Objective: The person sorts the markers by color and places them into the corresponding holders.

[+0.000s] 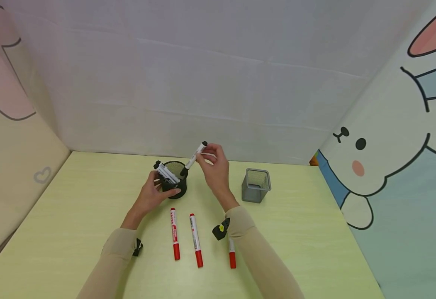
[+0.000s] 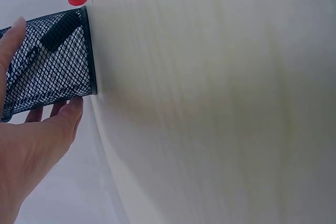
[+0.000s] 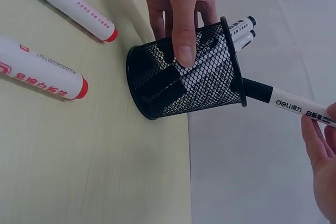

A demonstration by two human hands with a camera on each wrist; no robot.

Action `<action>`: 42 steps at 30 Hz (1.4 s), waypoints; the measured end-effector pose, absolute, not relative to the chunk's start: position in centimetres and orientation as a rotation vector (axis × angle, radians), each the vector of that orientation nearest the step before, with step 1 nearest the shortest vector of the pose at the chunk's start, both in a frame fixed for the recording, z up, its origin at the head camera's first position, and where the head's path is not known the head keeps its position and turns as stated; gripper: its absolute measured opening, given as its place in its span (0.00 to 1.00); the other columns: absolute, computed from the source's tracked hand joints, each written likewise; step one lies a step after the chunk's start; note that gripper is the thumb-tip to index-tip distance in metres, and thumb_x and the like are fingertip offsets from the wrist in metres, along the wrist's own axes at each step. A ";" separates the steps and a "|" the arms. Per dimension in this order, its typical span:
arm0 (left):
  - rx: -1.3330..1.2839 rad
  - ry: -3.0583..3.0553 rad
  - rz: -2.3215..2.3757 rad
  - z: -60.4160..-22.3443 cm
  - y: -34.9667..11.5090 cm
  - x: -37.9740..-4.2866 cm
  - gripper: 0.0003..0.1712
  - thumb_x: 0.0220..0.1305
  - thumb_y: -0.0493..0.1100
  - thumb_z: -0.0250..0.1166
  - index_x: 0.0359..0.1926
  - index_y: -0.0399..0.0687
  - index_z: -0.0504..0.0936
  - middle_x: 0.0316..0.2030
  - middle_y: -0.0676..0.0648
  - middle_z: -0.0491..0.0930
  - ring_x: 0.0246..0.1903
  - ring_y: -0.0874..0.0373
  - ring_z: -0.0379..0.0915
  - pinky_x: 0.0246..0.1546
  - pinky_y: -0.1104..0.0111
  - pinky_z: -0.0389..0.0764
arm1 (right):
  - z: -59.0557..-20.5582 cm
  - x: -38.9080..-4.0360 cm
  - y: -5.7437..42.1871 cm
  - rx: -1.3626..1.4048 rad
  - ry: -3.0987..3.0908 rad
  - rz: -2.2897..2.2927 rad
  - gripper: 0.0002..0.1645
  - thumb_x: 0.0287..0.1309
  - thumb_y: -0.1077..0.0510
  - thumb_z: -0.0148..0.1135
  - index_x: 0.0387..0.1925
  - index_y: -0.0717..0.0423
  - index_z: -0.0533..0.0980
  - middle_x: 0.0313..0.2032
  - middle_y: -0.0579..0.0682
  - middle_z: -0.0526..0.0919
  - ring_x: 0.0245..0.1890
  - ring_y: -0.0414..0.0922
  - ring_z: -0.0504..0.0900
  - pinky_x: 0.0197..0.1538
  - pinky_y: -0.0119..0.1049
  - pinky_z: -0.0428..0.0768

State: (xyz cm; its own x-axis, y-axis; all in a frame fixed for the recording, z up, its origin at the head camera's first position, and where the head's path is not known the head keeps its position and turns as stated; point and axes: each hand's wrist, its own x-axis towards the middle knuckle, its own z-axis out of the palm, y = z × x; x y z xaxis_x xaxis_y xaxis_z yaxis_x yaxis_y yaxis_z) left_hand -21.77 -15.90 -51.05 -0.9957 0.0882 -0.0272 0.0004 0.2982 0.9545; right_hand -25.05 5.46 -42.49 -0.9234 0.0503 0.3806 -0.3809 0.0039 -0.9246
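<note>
- The marker [image 1: 194,159] slants over the far-left part of the table, black cap down at the right of the cup's mouth, upper end leaning right.
- The right hand [image 1: 215,166] has it pinched between thumb and fingers near the upper end; I'd expect that to do for something so light and stiff.
- Its smooth barrel might roll or slip in a loose pinch; mid-barrel would likely steady it better.
- The left hand [image 1: 149,199] is clamped round the cup [image 3: 212,88], thumb against the mesh.
- The cup looks like light wire, firm but apt to tip or dent; low on the wall seems the best hold, clear of the rim.
- Other black-capped markers [image 1: 167,174] lean left inside it, likely to rattle if it's jogged.
</note>
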 end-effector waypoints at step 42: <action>0.126 2.454 1.852 -51.1 -15.8 -21.8 0.55 0.61 0.47 0.77 0.76 0.41 0.49 0.69 0.35 0.61 0.72 0.38 0.58 0.75 0.48 0.59 | -44.6 -24.9 2.4 0.830 -2.589 1.076 0.16 0.71 0.65 0.62 0.57 0.60 0.73 0.49 0.53 0.80 0.49 0.44 0.82 0.52 0.26 0.81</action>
